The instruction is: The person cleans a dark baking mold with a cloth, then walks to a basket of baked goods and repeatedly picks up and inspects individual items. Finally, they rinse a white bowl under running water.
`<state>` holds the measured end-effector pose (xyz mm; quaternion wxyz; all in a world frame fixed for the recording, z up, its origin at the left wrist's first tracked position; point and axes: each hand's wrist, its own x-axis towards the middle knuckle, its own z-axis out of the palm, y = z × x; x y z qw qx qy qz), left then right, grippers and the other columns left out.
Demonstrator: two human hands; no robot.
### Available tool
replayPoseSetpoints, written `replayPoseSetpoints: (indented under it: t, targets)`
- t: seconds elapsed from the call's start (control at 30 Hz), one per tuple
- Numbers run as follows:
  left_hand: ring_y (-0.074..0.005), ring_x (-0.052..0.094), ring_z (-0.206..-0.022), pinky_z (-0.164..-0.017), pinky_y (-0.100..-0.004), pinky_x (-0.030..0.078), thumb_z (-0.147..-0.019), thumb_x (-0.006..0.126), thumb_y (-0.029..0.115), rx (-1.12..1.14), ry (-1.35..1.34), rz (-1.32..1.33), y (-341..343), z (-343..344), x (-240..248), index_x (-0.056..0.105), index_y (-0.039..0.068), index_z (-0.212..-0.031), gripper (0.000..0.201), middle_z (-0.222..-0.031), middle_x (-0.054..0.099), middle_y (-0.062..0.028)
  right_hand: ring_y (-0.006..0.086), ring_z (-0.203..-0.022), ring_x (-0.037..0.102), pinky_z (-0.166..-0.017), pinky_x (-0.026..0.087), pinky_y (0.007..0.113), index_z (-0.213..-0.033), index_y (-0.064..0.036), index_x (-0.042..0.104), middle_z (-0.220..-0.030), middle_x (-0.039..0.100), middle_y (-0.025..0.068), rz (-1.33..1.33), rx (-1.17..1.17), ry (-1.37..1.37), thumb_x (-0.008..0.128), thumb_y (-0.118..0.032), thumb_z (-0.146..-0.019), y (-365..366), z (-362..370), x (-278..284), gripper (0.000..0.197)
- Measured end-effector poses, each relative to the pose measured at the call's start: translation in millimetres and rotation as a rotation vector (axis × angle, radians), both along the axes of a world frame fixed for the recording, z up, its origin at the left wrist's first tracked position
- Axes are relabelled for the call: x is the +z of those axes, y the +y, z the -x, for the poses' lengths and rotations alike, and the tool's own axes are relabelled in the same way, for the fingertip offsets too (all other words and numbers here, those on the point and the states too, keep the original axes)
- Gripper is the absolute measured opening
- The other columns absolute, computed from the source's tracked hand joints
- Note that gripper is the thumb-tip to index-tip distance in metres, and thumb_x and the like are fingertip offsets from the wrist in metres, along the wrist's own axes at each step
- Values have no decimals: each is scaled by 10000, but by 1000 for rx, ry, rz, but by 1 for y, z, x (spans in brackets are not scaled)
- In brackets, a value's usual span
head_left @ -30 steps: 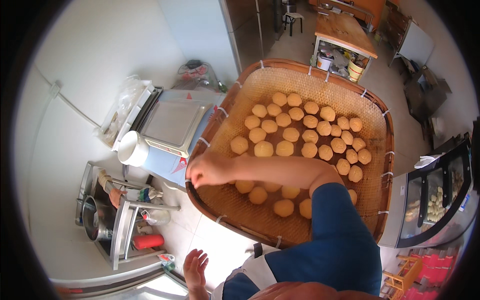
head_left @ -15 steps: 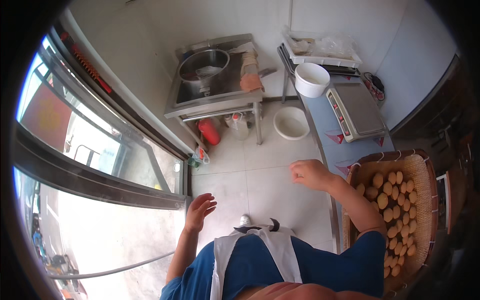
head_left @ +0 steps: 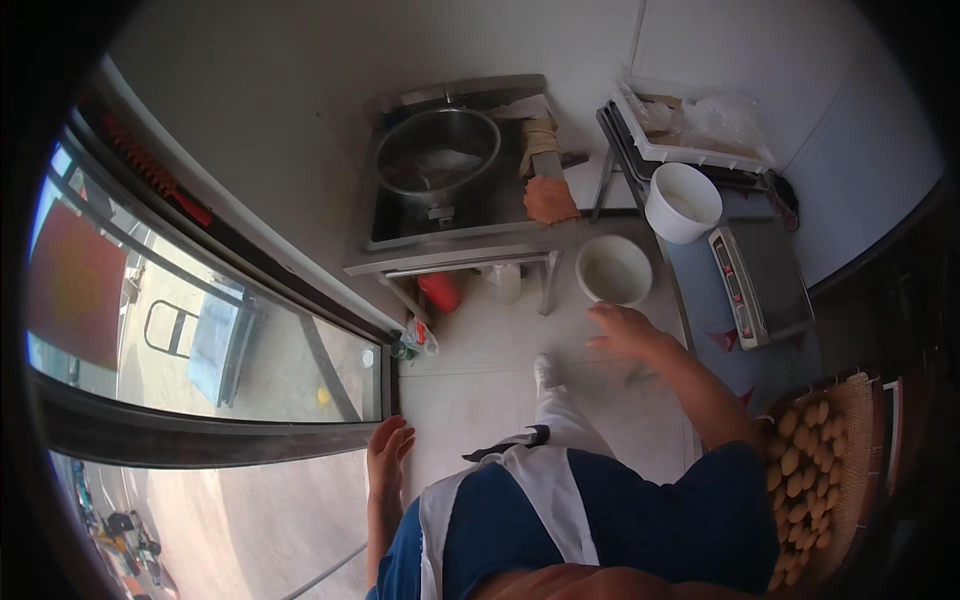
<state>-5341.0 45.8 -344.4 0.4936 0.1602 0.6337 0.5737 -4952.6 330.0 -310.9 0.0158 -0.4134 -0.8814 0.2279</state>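
My left hand [head_left: 388, 450] is beside the dark frame of the glass door [head_left: 230, 440], held low, its fingers loosely apart and nothing in it. Over the tiled floor reaches my right hand [head_left: 622, 332], also holding nothing, with fingers partly stretched. Just beyond it, a white round basin [head_left: 614, 272] rests on the floor. To the right stands a table covered in light blue [head_left: 690, 290], bearing a flat-topped scale [head_left: 748, 290] and a white bucket [head_left: 680, 212]. My white shoe [head_left: 543, 372] is stepped forward.
At the back is a metal sink [head_left: 400, 225] with a big steel bowl [head_left: 476, 135] and an orange cloth [head_left: 551, 200] at its corner. A red container [head_left: 440, 290] is underneath. A white tray [head_left: 722, 158] holds clear plastic. Rounded tan pieces [head_left: 800, 470] fill a woven basket [head_left: 862, 430] at right.
The sink, floor basin and table appear nearer and shifted right as I step forward. One leg has swung ahead. My right hand now shows against the floor close to the basin. Both hands stay empty.
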Motion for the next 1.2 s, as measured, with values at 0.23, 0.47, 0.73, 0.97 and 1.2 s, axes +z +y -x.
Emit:
replayPoseSetpoints:
  t: [0.23, 0.47, 0.73, 0.97, 1.2]
  targets:
    - [-186, 643, -975, -822, -295, 515, -936, 564, 127, 25, -68, 45, 126, 18, -1, 555, 36, -1241, 318, -1089, 648, -82, 176, -719, 639, -608, 534, 286, -1153, -55, 472, -874, 589, 94, 804, -1426, 1508, 683, -528, -825, 222, -158, -131, 613]
    - [-191, 616, -1029, -870, -292, 491, -938, 545, 97, -221, 103, 5, 274, 3, 36, 522, 17, -1259, 332, -1149, 601, -87, 126, -613, 610, -425, 409, 245, -1074, -44, 564, -793, 641, 73, 428, -1595, 1094, 624, -317, -844, 254, -210, -153, 362]
    - [-205, 602, -1052, -901, -303, 477, -924, 570, 75, -363, 218, -153, 384, 37, 46, 502, -9, -1280, 372, -1190, 588, -123, 88, -565, 510, -487, 387, 231, -1031, -57, 559, -784, 604, 14, 532, -950, 1183, 576, -224, -885, 275, 9, 8, 223]
    - [-203, 588, -1077, -912, -318, 477, -951, 570, 275, -526, 105, -300, 489, 76, 108, 327, -8, -1406, 589, -1316, 501, -141, 75, -642, 558, -554, 468, 212, -1183, -30, 523, -879, 615, 31, 485, -651, 956, 575, -213, -912, 314, 187, 50, 331]
    - [-163, 628, -896, -763, -277, 528, -915, 487, 146, -442, -15, -198, 524, 114, 84, 314, 36, -1399, 526, -1162, 566, -119, 77, -655, 567, -597, 486, 231, -1293, -25, 469, -848, 613, 41, 411, -551, 702, 609, -245, -919, 320, 241, 60, 456]
